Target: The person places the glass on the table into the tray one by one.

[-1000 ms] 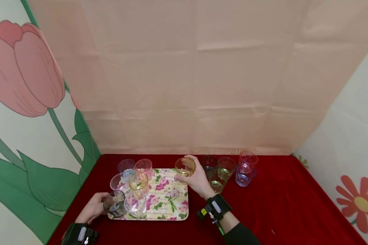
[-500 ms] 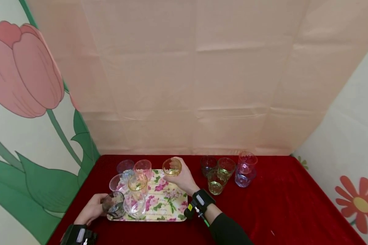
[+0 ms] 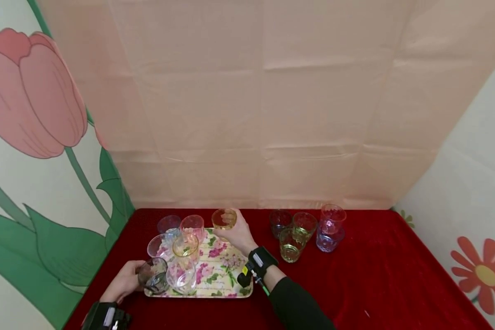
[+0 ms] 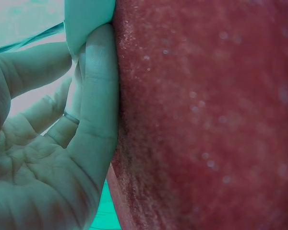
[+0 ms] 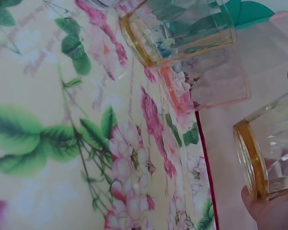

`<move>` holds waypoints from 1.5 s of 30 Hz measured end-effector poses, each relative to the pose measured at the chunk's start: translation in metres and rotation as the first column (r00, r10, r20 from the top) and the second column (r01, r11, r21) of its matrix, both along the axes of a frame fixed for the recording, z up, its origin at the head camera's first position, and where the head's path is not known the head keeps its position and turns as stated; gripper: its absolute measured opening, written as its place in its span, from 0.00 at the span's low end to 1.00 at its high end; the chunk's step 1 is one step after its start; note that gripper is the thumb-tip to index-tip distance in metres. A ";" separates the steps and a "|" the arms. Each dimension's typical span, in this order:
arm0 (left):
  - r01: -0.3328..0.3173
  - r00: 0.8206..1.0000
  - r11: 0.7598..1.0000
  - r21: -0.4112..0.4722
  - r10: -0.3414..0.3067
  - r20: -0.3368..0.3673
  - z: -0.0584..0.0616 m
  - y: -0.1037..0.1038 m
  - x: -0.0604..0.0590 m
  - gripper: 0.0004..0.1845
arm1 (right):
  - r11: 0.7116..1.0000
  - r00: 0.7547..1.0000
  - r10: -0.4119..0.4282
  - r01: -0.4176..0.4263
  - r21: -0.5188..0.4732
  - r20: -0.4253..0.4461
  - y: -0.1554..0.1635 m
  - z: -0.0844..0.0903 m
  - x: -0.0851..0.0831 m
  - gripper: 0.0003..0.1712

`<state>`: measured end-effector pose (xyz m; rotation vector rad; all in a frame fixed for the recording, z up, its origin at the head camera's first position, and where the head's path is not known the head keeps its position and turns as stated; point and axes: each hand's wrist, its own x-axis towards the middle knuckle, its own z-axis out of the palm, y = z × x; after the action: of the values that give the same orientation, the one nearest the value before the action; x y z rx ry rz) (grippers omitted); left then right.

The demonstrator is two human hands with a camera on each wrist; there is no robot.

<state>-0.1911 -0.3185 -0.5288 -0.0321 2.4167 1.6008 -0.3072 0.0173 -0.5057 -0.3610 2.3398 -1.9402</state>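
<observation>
A yellow glass [image 3: 224, 219] is held by the right hand [image 3: 238, 233] over the flowery tray [image 3: 227, 270]. It should be set down gently, clear of the pink glass [image 3: 192, 224]. A dark glass [image 3: 153, 274] is held by the left hand [image 3: 125, 279].

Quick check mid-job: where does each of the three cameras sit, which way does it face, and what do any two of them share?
Head: worn high, facing forward and down at the red tablecloth, floral tray, both hands and forearms.
Left wrist: beside the palm, pressed near the red cloth; left hand fills its left side, curled fingers.
Right wrist: low above the tray, looking along it; right hand grips the amber-rimmed clear glass.
Shared: head and right wrist both show that glass and the tray.
</observation>
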 end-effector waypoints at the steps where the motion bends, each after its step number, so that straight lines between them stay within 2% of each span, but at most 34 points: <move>1: -0.001 1.000 1.000 0.001 0.001 0.001 0.000 0.000 0.000 0.14 | 1.000 1.000 -0.006 0.006 0.008 0.004 -0.001 0.000 0.000 0.44; 8: -0.001 1.000 1.000 0.010 0.001 0.007 0.001 0.000 0.001 0.15 | 0.994 0.998 -0.064 0.060 0.096 0.029 -0.006 -0.002 0.001 0.45; 13: -0.006 1.000 1.000 0.003 0.006 0.003 0.002 0.001 0.000 0.15 | 0.986 0.997 -0.074 0.069 0.154 0.024 -0.010 -0.004 0.001 0.45; 33: 0.014 1.000 1.000 0.026 -0.014 0.003 0.003 0.002 0.000 0.13 | 0.989 0.998 -0.022 0.014 0.146 0.055 -0.022 -0.018 -0.005 0.46; 45: 0.014 1.000 0.999 0.033 -0.015 0.016 0.003 0.001 0.000 0.14 | 0.976 0.999 -0.034 0.025 0.216 0.035 -0.025 -0.018 -0.005 0.49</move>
<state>-0.1909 -0.3173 -0.5261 -0.0217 2.3730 1.6269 -0.3122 -0.0079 -0.5239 -0.2699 2.5113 -1.6646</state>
